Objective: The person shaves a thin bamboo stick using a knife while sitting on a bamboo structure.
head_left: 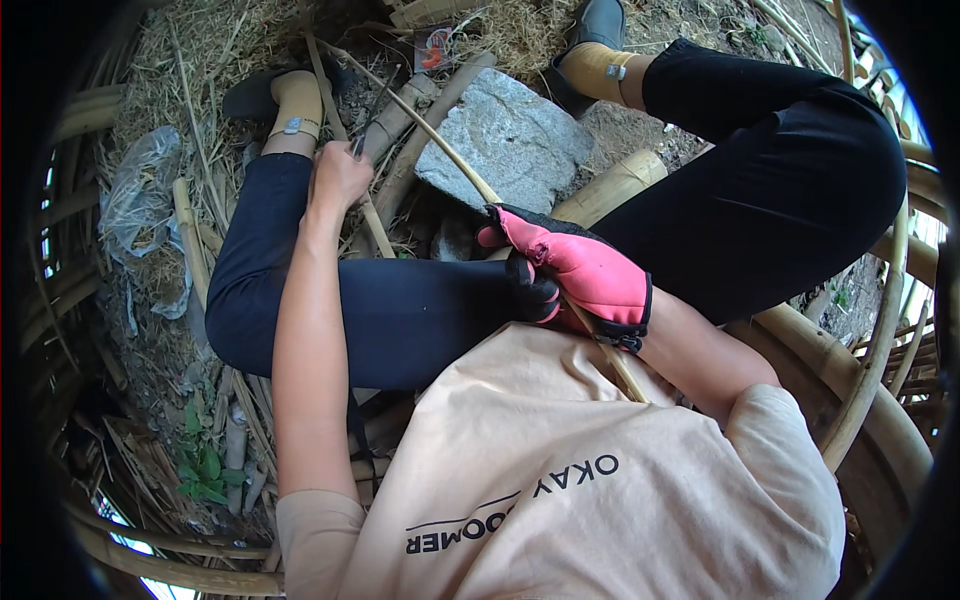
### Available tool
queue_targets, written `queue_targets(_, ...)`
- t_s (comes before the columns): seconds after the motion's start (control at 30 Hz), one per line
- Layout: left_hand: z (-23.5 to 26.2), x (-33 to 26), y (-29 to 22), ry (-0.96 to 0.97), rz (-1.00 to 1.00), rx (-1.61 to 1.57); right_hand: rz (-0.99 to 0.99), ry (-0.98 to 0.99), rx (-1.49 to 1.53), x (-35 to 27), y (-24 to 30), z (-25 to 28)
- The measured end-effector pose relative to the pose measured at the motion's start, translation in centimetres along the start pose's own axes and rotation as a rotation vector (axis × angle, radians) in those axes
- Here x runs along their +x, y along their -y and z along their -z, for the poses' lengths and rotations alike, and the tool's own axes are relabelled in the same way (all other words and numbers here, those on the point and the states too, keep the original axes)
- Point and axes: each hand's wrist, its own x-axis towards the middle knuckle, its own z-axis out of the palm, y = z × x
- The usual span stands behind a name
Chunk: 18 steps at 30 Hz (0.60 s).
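Note:
My left hand (341,176), bare, is closed round a knife (374,112). Its thin dark blade points away from me, and the handle is hidden in the fist. My right hand (585,268) wears a pink and black glove and is wrapped round a bamboo strip (450,150). The strip slants from my shirt, under the glove, to the far left, where its tip passes beyond the blade. Whether blade and strip touch, I cannot tell. Another flat bamboo piece (378,228) runs beside my left hand.
A grey stone block (508,135) lies between my legs, next to a cut bamboo pole (625,185). Dry straw (235,45) covers the far ground. At left lie a clear plastic bag (140,195) and a green plant (205,462). Curved bamboo poles (860,410) stand at right.

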Motion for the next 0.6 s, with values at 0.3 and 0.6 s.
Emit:
queue_targets(0.3,1.1,-2.0,-3.2,0.048,-0.091,-0.071,-0.025,-0.048,-0.027,0.2,-0.3,0.1)
queue_targets(0.6,-0.2,0.5,0.5,-0.01,0.038,-0.027,-0.017,-0.055,-0.09,-0.1,-0.1,-0.4)
